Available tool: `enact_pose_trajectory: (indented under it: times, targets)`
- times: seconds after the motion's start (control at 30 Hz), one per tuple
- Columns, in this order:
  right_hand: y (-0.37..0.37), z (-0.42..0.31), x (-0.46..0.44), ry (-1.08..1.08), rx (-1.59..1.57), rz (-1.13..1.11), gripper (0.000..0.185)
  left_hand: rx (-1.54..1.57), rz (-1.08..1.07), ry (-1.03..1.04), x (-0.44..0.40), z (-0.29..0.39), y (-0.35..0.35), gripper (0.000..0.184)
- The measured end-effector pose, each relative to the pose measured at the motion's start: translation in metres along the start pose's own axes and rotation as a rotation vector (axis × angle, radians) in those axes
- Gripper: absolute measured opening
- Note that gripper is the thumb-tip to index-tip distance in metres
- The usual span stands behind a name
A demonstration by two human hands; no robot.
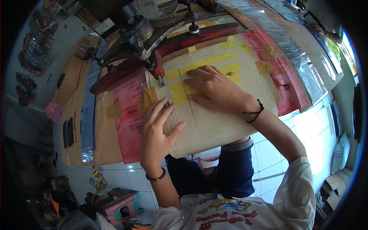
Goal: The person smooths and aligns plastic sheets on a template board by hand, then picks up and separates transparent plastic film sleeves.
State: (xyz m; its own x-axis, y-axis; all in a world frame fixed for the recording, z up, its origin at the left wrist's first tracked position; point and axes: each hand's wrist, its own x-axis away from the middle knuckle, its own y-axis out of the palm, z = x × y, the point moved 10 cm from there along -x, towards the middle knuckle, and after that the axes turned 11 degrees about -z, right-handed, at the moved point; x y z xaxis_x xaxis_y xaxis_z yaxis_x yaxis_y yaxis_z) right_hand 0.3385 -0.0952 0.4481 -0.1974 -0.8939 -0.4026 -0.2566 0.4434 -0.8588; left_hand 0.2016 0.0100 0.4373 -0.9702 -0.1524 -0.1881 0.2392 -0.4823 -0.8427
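A cream-coloured sheet [214, 119] with yellow tape strips [226, 71] and thin dark lines lies on the worktable in front of me. My right hand [218, 90] rests palm down on it, over the yellow tape, fingers slightly spread. My left hand [156, 124] is at the sheet's left edge, fingers stretched and thumb apart. Beside its fingertips is a small dark strip [168, 108], partly hidden by the fingers. Just beyond the hands, a red metal bar [203, 37] crosses the sheet, with a small metal tip [161, 81] pointing toward me.
A dark machine head [140, 32] with arms stands over the far side. Red taped strips [128, 122] and brown tape flank the sheet. Dark flat items [68, 132] lie at left. A stool [120, 207] is on the tiled floor; another person's arm [331, 34] shows at upper right.
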Motion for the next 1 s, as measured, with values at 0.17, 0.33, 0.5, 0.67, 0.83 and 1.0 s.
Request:
enact_pose_trajectory:
  times: [0.17,0.33,0.5,0.67,0.83,1.0]
  targets:
    - [-0.002,-0.002,-0.001,0.006,0.005,-0.020,0.038,-0.010,0.023,-0.002,0.000,0.002,-0.001,0.045]
    - [-0.001,-0.002,-0.002,0.022,0.003,-0.043,0.039,-0.046,0.030,0.002,0.000,0.006,-0.001,0.041]
    - [-0.002,-0.003,-0.002,0.021,0.011,-0.036,0.038,-0.057,0.035,0.005,0.001,0.008,-0.001,0.040]
    - [-0.003,-0.003,-0.003,0.017,0.013,-0.041,0.036,-0.095,0.080,0.012,0.005,0.009,-0.001,0.038]
    - [-0.003,-0.005,-0.005,0.009,-0.005,-0.081,0.034,-0.217,0.127,0.139,0.021,0.036,-0.004,0.028]
    - [-0.004,-0.012,0.004,0.017,0.000,-0.084,0.032,-0.120,0.039,0.165,0.040,0.060,0.020,0.041]
